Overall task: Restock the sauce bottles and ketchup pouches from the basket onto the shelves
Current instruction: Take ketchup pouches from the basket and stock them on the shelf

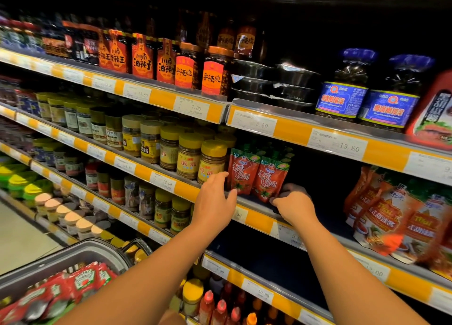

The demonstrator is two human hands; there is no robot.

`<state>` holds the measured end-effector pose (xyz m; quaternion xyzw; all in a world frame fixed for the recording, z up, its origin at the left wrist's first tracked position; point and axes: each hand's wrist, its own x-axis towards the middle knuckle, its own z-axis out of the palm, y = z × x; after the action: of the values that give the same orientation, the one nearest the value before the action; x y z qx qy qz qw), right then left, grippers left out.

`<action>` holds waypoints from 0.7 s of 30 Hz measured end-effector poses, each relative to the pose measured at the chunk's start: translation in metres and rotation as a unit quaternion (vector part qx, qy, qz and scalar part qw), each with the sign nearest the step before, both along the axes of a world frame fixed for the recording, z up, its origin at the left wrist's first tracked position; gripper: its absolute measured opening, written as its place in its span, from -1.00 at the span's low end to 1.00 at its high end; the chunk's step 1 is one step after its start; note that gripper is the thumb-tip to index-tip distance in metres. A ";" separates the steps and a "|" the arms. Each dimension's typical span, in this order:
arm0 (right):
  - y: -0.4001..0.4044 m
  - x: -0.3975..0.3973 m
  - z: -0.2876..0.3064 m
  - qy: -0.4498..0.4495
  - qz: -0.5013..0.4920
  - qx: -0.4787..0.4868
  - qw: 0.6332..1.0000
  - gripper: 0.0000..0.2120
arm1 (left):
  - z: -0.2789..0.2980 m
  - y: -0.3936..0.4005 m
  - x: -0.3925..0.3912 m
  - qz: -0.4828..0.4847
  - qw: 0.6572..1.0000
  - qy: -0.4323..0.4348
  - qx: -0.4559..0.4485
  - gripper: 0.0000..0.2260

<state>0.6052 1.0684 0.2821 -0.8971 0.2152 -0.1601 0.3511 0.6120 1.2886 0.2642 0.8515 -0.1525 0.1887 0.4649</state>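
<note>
**Setting the ketchup pouches straight on the shelf**

The shelves [259, 218] fill almost all I can see, row on row with yellow price strips along the front edges. Down at the bottom left is my basket [73, 256], grey and partly cut off, with more red ketchup pouches [83, 280] lying in it, waiting.

On the middle shelf stand two red pouches [256, 175], upright and touching each other, just beside the yellow-lidded jars [210, 158]. To their right the shelf is dark and I cannot see what is back there.

My left hand [215, 202] is at the left pouch. Its fingers are spread and fairly straight, and the tips seem to touch the pouch's lower edge. My right hand [292, 202] is at the bottom of the right pouch, fingers curled round its lower corner, I think, holding it.

To do this well, I should keep the pouches standing tall, push them back gently so they do not tip, and keep them close by the jars with their fronts facing out.

My right fingertips are partly hidden in the shadow, so I cannot be sure how tight the hold is. The small print on the price tags is too blurry to read.
</note>
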 end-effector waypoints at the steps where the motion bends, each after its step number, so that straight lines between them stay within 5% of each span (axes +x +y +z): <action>1: 0.001 -0.005 0.002 -0.006 0.004 -0.004 1.000 -0.67 | -0.002 0.009 -0.003 -0.008 1.000 -0.005 0.003 -0.57; 4: 0.007 -0.024 0.008 -0.043 -0.005 0.011 0.999 -0.55 | -0.009 0.038 -0.010 -0.010 1.000 -0.020 0.017 -0.64; 11: 0.068 -0.082 -0.005 -0.224 0.023 -0.041 0.973 -0.78 | -0.039 0.118 -0.031 0.015 0.998 0.008 0.058 -0.67; 15: 0.132 -0.101 -0.030 -0.153 0.161 -0.037 0.974 -0.78 | -0.066 0.171 -0.046 0.034 0.995 0.060 0.070 -0.64; 21: 0.235 -0.104 -0.084 -0.046 0.307 -0.078 0.947 -0.53 | -0.107 0.261 -0.076 0.096 0.983 0.146 0.058 -0.58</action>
<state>0.5012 1.3034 0.1980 -0.9360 -0.0998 -0.1017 0.3218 0.5365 1.5497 0.1573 0.9060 -0.0113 0.0969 0.4119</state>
